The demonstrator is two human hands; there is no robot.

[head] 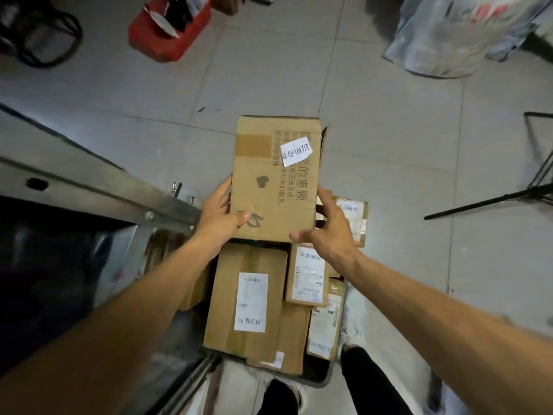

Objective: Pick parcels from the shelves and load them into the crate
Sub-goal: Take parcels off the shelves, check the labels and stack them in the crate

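The floor [389, 151], grey tile, fills most of the frame. A metal shelf [98, 187] runs diagonally across the left side. At upper right stands a large plastic sack [449, 34]; at upper left, a red basket [167, 31].

The crate [324, 381] sits at lower centre, between the shelf and the person's feet. Only its dark rim at the near edge shows; parcels cover the rest. The largest loaded parcel [248, 298] lies flat with its label up, and smaller ones are packed beside it on the right.

The box [275, 178], flat brown cardboard with a white sticker, is held at frame centre, above the far end of the crate. Its long axis runs away from the person, toward the top of the frame.

The left hand [223, 211] grips the near left edge, thumb on top. The right hand [329, 226] grips the near right corner. The hands are apart, both clamped on the box, equally near.

Judgement: the placing step is in hand. The box must come down onto the load, keeping its long axis along the crate's length.
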